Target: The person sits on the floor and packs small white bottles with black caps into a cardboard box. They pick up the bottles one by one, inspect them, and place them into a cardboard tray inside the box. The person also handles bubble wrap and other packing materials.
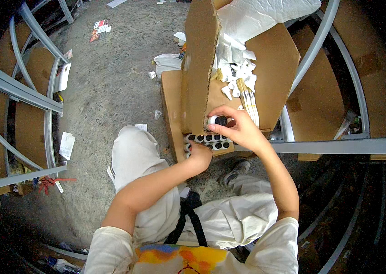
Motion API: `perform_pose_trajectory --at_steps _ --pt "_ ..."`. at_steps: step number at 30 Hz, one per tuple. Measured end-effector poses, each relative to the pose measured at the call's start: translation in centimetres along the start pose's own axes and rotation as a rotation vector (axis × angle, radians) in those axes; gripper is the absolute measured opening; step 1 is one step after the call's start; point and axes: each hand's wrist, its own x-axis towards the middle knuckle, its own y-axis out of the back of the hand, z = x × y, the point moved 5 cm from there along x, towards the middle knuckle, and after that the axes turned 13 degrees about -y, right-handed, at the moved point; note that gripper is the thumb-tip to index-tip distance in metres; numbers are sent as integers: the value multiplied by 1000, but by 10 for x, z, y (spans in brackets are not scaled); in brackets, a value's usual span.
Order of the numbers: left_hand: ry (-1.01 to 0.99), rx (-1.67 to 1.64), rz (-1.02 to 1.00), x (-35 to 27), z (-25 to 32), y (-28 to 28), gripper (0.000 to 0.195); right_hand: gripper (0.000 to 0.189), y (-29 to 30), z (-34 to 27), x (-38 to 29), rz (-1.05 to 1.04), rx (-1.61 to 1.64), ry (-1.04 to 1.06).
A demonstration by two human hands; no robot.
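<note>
My right hand (239, 126) grips a small white bottle with a black cap (215, 120) between thumb and fingers, at the near edge of an open cardboard box (198, 68). Just below, rows of similar black-capped bottles (208, 138) sit close together on cardboard. My left hand (200, 156) reaches over the nearer row, its fingers touching bottles there; its fingertips are partly hidden, so its hold is unclear. Inside the box lie several paint brushes with white handles (250, 106) and loose white cone-shaped caps (235, 89).
A flat cardboard carton (171, 106) supports the open box. Behind it rests a white plastic bag (265, 15). Metal shelf frames stand on both sides, including a crossbar (330, 146) at right. Paper scraps (67, 145) litter the concrete floor (110, 89).
</note>
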Motion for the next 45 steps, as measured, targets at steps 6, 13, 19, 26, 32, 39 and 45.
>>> perform_pose_trajectory --at_steps 6,13,19,26,32,39,45 --pt "115 132 207 18 -6 -24 29 40 -8 1 0 -100 51 73" --pt "-32 66 274 0 -29 0 24 30 14 -18 -34 560 -302 455" --pt "5 75 63 -33 -24 27 26 19 -8 23 -88 784 -498 657" --pt "-17 95 169 -36 -28 17 26 26 -109 163 -46 286 -585 12" --pt "27 96 66 -41 -30 18 25 27 -130 195 -28 296 -619 -29" --pt "49 153 186 -33 -34 2 21 23 -68 120 -83 450 -285 -101" --pt "13 114 159 -45 -25 15 24 23 27 34 -142 850 220 -9"
